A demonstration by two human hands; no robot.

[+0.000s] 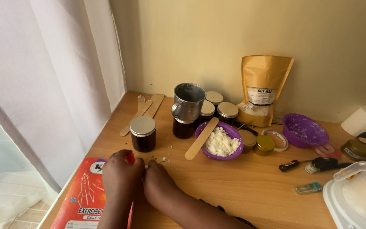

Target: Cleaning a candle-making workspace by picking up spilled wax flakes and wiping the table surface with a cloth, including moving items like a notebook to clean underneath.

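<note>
The person's left hand (121,171) and right hand (159,184) are bare, without gloves, rings or watch, both forearms are uncovered as far as the picture's lower edge, and a scrap of dark cloth shows just beside the right forearm.

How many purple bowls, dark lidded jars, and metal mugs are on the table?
Purple bowls: 2
Dark lidded jars in view: 4
Metal mugs: 1
Total: 7

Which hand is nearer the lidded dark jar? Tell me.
Left. The left hand lies just below the lidded dark jar; the right hand sits further to the jar's lower right.
</note>
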